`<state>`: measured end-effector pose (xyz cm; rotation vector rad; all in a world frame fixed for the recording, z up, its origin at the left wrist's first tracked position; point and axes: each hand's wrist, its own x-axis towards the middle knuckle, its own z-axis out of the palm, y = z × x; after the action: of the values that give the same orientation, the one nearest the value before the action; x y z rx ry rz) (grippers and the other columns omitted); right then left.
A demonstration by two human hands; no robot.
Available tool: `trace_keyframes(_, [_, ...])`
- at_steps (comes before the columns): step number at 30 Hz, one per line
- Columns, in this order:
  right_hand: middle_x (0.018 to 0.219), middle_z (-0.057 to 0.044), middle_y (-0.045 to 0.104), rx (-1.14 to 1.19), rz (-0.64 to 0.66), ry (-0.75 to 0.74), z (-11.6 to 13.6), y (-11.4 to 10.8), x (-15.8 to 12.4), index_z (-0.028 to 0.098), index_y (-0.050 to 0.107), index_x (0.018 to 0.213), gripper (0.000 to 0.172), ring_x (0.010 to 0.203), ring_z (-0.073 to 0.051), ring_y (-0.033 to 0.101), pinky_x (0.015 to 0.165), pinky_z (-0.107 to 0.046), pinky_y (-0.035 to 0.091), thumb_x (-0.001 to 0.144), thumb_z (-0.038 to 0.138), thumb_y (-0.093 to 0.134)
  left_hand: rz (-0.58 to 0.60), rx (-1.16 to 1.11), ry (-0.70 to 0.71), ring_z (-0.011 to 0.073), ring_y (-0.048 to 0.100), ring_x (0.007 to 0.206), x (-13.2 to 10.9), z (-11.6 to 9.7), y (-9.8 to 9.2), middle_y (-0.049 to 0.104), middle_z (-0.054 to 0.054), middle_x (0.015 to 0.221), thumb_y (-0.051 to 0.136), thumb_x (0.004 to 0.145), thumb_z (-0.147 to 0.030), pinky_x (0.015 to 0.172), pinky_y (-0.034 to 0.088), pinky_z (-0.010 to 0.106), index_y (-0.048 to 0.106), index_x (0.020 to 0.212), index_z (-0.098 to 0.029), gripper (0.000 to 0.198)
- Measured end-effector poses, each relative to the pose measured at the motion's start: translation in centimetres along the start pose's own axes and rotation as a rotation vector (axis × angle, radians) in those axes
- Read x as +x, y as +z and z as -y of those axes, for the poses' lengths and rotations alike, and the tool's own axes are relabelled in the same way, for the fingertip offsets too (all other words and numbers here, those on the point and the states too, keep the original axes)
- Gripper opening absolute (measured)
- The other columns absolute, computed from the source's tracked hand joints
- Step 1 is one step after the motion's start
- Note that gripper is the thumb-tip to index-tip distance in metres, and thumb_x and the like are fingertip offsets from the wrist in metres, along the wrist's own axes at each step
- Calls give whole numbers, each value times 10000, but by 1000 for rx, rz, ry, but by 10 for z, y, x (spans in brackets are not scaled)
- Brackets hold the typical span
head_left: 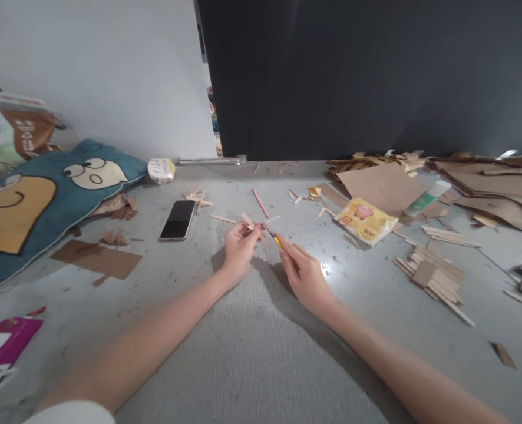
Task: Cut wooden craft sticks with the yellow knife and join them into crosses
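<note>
My left hand [240, 246] pinches a small piece made of pale wooden sticks [247, 221] near the middle of the table. In my right hand [304, 272] is a thin craft knife [278, 241] with a yellow handle, gripped like a pen. Its dark tip points up and left at the wooden piece; whether it touches cannot be made out. Just beyond my hands lies a red and white patterned stick [260, 203], perhaps a pencil. Another loose wooden stick [222, 218] rests left of my fingers.
A phone [177, 220] and a teal cushion [102, 168] lie to the left, with brown cardboard scraps [96, 258]. On the right are a yellow packet [365, 221], a glue stick [428, 198], cardboard sheets [491, 182] and a pile of wooden sticks [438, 274]. A dark panel [371, 76] stands behind.
</note>
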<state>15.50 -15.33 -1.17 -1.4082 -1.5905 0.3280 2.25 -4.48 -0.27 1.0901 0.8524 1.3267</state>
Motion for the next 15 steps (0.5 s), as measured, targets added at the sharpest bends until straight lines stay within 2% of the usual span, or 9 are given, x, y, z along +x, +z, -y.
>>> trace_keyframes(2, [835, -59, 660, 3, 14, 3, 0, 0, 0, 161, 608, 1471, 475, 641, -153, 604, 638, -252, 509, 1089, 347, 396, -24, 4, 6, 134, 649, 664, 0, -1, -1, 715, 18, 720, 842, 703, -318, 655, 490, 250, 700, 770, -179, 209])
trace_keyframes(8, [852, -60, 674, 30, -22, -17, -2, 3, 2, 165, 609, 1466, 468, 650, -149, 603, 648, -253, 518, 1089, 348, 400, 67, 36, 54, 131, 641, 650, -3, -2, -2, 707, 17, 699, 868, 675, -355, 651, 483, 243, 692, 733, -171, 261])
trace_keyframes(12, [839, -62, 682, 35, 9, 7, -1, 3, 2, 174, 632, 1447, 457, 639, -154, 612, 632, -251, 515, 1086, 350, 414, -15, -5, 21, 133, 643, 644, -1, 1, -3, 724, 26, 730, 855, 679, -373, 629, 476, 244, 703, 768, -171, 268])
trace_keyframes(15, [859, -74, 703, 44, 3, 1, -2, 4, 1, 169, 628, 1451, 461, 660, -164, 634, 651, -261, 534, 1082, 344, 413, 5, 7, 21, 135, 651, 651, -2, 0, -4, 726, 28, 735, 863, 680, -377, 638, 486, 248, 700, 774, -172, 279])
